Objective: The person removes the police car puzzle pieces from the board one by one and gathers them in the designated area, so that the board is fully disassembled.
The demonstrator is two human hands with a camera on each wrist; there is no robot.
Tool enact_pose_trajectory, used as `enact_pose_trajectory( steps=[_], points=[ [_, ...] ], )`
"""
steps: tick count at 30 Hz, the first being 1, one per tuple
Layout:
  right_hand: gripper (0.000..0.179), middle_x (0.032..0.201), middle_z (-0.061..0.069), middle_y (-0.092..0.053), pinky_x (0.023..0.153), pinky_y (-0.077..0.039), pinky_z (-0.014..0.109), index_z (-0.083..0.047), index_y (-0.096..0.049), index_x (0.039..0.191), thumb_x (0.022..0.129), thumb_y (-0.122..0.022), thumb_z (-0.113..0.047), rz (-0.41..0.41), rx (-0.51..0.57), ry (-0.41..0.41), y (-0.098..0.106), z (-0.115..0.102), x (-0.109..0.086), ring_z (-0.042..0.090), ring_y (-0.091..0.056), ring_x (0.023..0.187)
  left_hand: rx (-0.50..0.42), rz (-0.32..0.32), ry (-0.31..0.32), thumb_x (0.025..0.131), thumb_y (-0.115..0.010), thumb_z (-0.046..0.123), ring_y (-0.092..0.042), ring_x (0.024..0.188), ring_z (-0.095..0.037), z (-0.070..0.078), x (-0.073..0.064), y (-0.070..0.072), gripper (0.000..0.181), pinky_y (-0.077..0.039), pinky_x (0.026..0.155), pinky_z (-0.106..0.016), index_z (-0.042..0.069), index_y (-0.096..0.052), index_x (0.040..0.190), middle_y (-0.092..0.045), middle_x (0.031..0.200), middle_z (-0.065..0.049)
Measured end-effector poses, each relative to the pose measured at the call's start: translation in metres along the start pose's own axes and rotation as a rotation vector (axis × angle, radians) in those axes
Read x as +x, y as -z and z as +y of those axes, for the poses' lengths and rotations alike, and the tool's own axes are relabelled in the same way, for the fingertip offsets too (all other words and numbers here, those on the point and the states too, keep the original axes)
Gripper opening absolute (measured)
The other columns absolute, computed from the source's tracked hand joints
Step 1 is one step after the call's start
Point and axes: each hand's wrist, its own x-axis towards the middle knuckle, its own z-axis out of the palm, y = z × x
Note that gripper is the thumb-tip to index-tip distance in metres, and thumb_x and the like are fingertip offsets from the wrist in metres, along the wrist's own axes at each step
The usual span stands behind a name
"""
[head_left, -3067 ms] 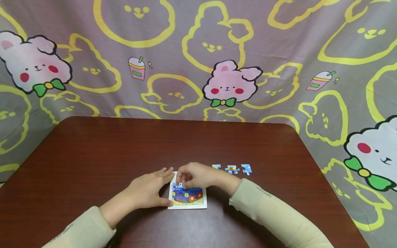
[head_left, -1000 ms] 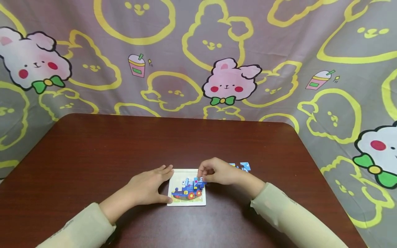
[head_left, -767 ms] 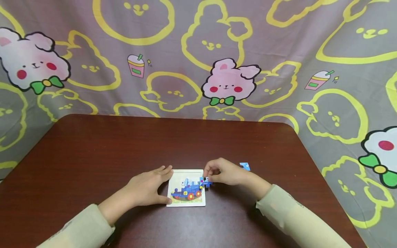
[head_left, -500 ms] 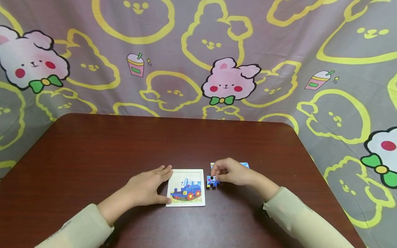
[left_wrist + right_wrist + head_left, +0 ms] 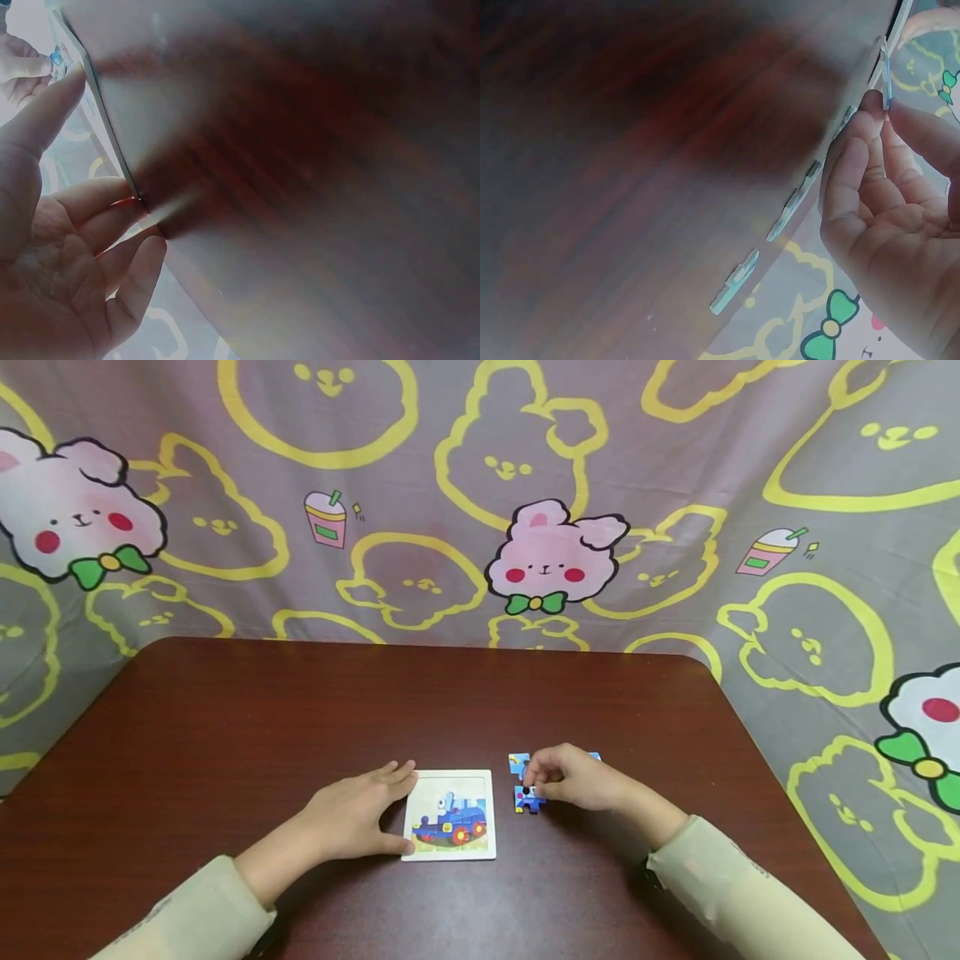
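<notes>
A small blue puzzle piece [image 5: 528,799] sits low over the dark wooden table [image 5: 300,710], just to the right of the white puzzle board [image 5: 450,815] and a little nearer than the other loose pieces. The right hand [image 5: 573,777] pinches it between thumb and curled fingertips; in the right wrist view the same piece [image 5: 886,75] shows edge-on, held at the fingertips [image 5: 870,120], and whether its lower edge touches the table cannot be told.

Just beyond that hand, on its far side, lie more loose pieces: one [image 5: 517,763] shows at the left of the knuckles and the corner of another [image 5: 595,757] peeps out at the right. The right wrist view shows a row of such pieces [image 5: 735,281] lying flat on the table.

The puzzle board lies flat near the front edge of the table, showing a blue train with red wheels; its upper part is pale and bare. The left hand [image 5: 352,814] rests against the board's left edge, fingers straight and relaxed, the thumb at the near left corner and the fingertips at the far left corner. In the left wrist view the fingers [image 5: 90,202] lie beside the board's edge [image 5: 97,112].

Both arms wear pale green sleeves [image 5: 720,893]. Behind the table hangs a grey cloth [image 5: 675,485] printed with yellow outlines and pink rabbits.
</notes>
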Motion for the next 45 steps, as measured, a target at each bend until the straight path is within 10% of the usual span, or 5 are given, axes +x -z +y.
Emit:
enact_pose_trajectory(
  steps=[15,45],
  points=[
    [0.006,0.078,0.003,-0.066,0.065,-0.049,0.021,-0.001,-0.066,0.093,0.089,-0.066,0.004,0.052,-0.089,0.003,0.004,0.002,0.003,0.007,-0.056,0.07,0.008,0.001,0.007,0.076,-0.08,0.054,-0.038,0.146,-0.029,0.001,0.001,0.0,0.09,-0.042,0.109,-0.056,0.01,-0.049,0.147,-0.041,0.158,-0.008],
    [0.019,0.085,0.0,-0.061,0.069,-0.047,0.018,-0.007,-0.072,0.105,0.087,-0.072,-0.002,-0.148,-0.266,0.143,-0.042,-0.05,0.065,0.003,-0.052,0.072,-0.002,-0.007,0.017,0.076,-0.08,0.054,-0.039,0.146,-0.03,0.0,0.001,0.0,0.089,-0.044,0.107,-0.057,0.01,-0.05,0.147,-0.041,0.158,-0.008]
  ],
)
